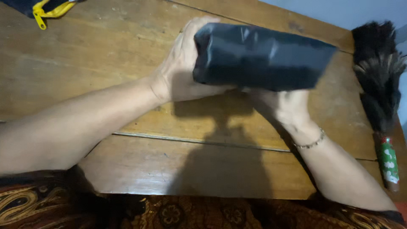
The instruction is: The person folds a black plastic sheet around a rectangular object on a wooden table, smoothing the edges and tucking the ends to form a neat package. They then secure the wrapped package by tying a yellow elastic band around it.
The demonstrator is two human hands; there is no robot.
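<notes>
A black plastic-wrapped package [263,57], long and boxy, is held above the wooden table [127,51]. My left hand [182,63] grips its left end, fingers wrapped behind it. My right hand [286,106] supports it from underneath, with most of the fingers hidden by the package. A thin bracelet [311,142] circles my right wrist.
A black feather duster [379,72] with a green and red handle [388,163] lies along the table's right edge. A dark bag with a yellow zipper [44,10] sits at the top left corner. Patterned brown cloth [169,214] covers my lap below the table's near edge.
</notes>
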